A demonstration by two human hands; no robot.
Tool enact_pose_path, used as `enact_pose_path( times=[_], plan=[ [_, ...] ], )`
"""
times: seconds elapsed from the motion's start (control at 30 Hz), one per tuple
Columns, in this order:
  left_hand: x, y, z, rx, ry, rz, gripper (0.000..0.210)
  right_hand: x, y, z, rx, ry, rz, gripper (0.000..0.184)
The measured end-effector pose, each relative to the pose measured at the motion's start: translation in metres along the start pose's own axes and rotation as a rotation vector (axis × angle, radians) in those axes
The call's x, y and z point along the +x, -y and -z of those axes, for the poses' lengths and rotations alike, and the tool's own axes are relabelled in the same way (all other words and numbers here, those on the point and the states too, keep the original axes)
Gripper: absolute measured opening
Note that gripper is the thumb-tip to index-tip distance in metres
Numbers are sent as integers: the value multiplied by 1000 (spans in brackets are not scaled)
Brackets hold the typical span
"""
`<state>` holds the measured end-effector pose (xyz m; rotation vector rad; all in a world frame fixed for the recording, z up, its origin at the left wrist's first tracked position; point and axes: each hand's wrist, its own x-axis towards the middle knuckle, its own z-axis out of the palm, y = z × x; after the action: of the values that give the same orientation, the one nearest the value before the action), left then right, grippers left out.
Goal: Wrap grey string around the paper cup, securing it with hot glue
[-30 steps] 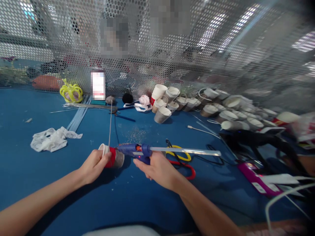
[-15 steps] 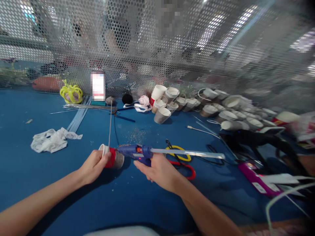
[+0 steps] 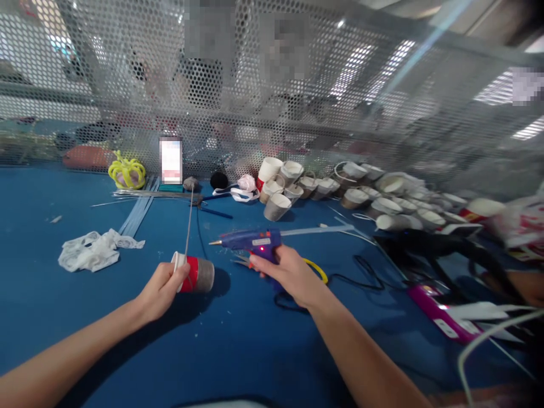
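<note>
Evidently, left hand (image 3: 158,290) grips cup (image 3: 206,276), right hand (image 3: 295,277) glue gun (image 3: 249,240); hold yarn (image 3: 189,222) taut, nozzle (image 3: 216,243) clear; trigger pressure seems indeterminable.

- Worktop (image 3: 238,354): matte blue, fills lower half of view; pale specks here & there.
- Perf. metal screen (image 3: 140,99): grey, round holes, stands along worktop's far edge, full width L to R; blurrier twd R.
- Behind screen, L: 2nd blue surface (image 3: 25,131), seen thru holes; rest of bkgd too blurred to ID.
- Ceiling lts (image 3: 352,71): bright strips, upper R, seen thru screen; more nr R edge.
- Top R corner: v. dark.
</note>
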<state>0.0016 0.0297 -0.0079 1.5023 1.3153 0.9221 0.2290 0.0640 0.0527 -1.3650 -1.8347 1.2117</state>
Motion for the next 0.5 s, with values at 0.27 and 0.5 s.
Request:
enact_pose_path(
  times=[0.27, 0.5],
  plan=[
    [-1, -1, -1, 7, -13, -47, 40, 43, -33, 12, -192, -145, -104, 29],
    [-2, -4, -2, 29, 22, -96, 39, 65, -49, 11, -467, -219, -205, 36]
  ],
)
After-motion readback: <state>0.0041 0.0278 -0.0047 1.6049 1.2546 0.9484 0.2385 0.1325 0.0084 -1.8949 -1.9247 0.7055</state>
